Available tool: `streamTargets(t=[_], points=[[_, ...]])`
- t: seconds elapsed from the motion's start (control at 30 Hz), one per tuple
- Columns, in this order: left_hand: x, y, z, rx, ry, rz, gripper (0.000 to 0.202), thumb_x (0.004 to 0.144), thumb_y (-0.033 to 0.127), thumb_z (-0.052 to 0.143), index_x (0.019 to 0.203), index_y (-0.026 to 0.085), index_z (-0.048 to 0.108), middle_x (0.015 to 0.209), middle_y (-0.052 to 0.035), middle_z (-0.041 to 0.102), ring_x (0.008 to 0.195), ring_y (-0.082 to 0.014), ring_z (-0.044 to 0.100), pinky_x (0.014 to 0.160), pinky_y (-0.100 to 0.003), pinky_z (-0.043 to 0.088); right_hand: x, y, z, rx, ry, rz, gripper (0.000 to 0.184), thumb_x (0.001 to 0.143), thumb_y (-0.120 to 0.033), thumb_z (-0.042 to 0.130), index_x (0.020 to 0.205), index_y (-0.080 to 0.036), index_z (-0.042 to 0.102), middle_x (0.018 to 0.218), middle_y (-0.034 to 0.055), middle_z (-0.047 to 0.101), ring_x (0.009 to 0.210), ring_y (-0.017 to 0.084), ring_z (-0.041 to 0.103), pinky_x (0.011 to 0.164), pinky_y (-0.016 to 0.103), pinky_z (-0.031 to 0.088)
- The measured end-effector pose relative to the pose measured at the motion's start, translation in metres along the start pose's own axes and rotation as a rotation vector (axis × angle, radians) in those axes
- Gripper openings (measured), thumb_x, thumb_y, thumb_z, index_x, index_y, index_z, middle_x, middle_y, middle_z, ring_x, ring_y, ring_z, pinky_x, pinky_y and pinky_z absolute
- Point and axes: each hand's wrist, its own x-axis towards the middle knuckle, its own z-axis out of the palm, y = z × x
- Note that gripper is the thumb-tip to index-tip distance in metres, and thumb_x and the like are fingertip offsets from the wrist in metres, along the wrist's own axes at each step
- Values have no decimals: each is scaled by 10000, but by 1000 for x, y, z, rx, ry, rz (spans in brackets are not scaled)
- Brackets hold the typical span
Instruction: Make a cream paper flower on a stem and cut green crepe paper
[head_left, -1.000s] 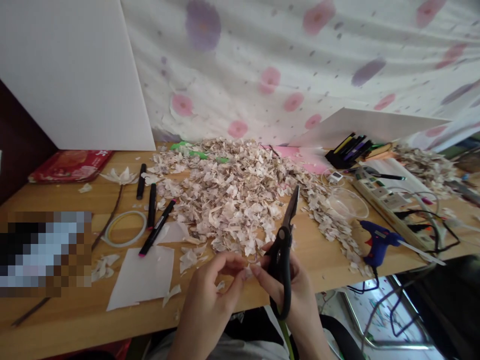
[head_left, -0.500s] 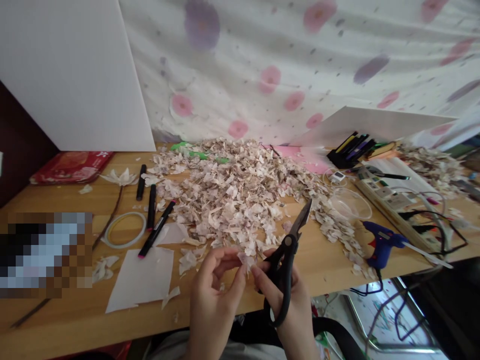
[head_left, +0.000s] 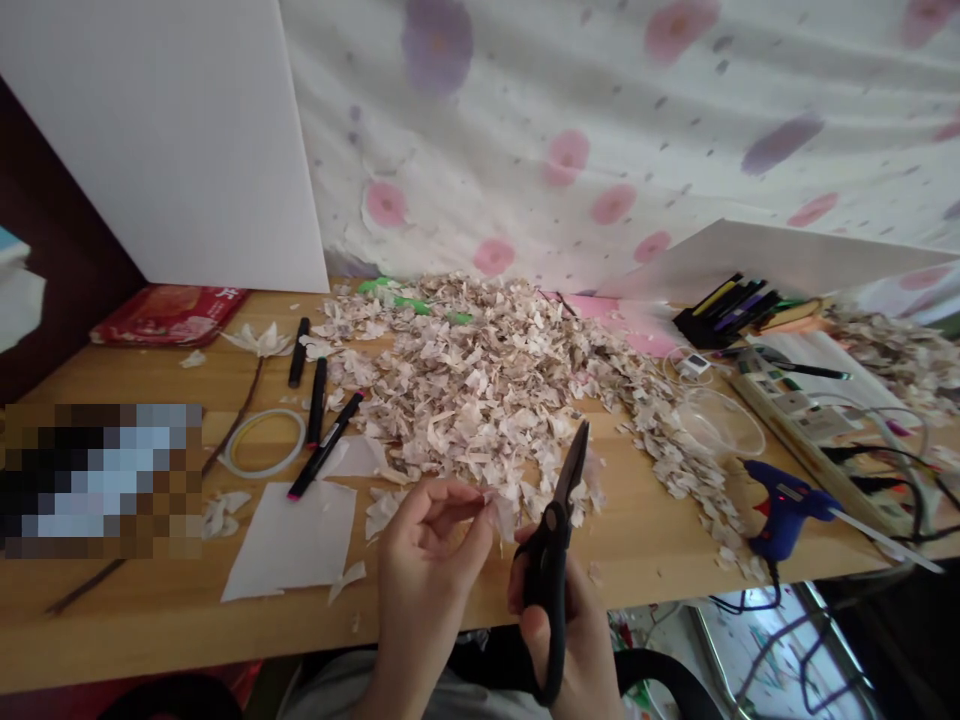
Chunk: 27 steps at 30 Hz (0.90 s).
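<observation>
My left hand [head_left: 420, 580] pinches a small pale paper petal [head_left: 501, 515] between thumb and fingers, just above the table's front edge. My right hand [head_left: 570, 630] grips black scissors [head_left: 555, 540] by the handles. Their blades are closed and point up and away, right beside the petal. Behind both hands lies a big heap of pale paper scraps [head_left: 487, 390].
The wooden table [head_left: 150, 620] carries a white sheet [head_left: 292, 540], black markers [head_left: 324, 445], a tape ring [head_left: 262, 440] and a paper flower on a stem [head_left: 259, 345] at left. A blue glue gun [head_left: 784, 500], a clear bowl [head_left: 724, 425], a power strip [head_left: 795, 415] and a marker case [head_left: 724, 305] stand right.
The scissors swung from tilting right to nearly upright, closer to the petal. My right fingers let go of the petal, which my left hand still pinches. The view shifted slightly.
</observation>
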Motion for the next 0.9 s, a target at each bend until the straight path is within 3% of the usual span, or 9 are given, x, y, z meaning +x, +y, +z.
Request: streamTargets(t=[0.1,0.2,0.33,0.53,0.7,0.9], points=[[3,8,0,-35,-1,3,166,719,183,776,787,199,625,837,-34,784,802,-171,765,730,-212,612,-8,7,-6,-124,-45,-64,701,876,-760,459,1339,-234,488,878,50,631,747,216,621,688,310,518],[2,15,1,-6,-9,28,157,721,166,765,803,208,638,831,-20,791,770,-155,765,697,-185,612,-10,7,-14,-182,-131,-71,752,861,-759,485,1385,-219,467,1018,110,653,887,285,656,750,357,537],[-3,21,4,128,18,174,155,750,137,736,843,232,656,834,24,781,770,-115,756,712,-143,599,-14,3,-21,-222,-194,-52,785,855,-767,479,1421,-223,450,1170,141,645,1064,363,640,804,411,564],[-8,20,9,222,53,257,145,774,128,702,850,241,649,824,49,755,741,-91,747,691,-119,591,-29,4,-15,-215,-153,-55,671,948,-643,429,1508,-279,359,1438,131,527,1168,382,607,915,464,555],[-10,15,9,243,56,264,200,769,92,669,896,244,640,875,53,755,776,-87,752,712,-117,589,-31,4,-14,-285,-162,-95,673,963,-621,412,1545,-304,297,1493,106,496,1305,407,512,1027,521,483],[-11,15,11,252,44,263,162,792,126,667,892,249,633,868,54,750,761,-86,750,675,-122,592,-27,6,-19,-266,-179,-79,700,921,-652,494,1514,-302,365,1421,110,564,1164,372,614,945,457,537]])
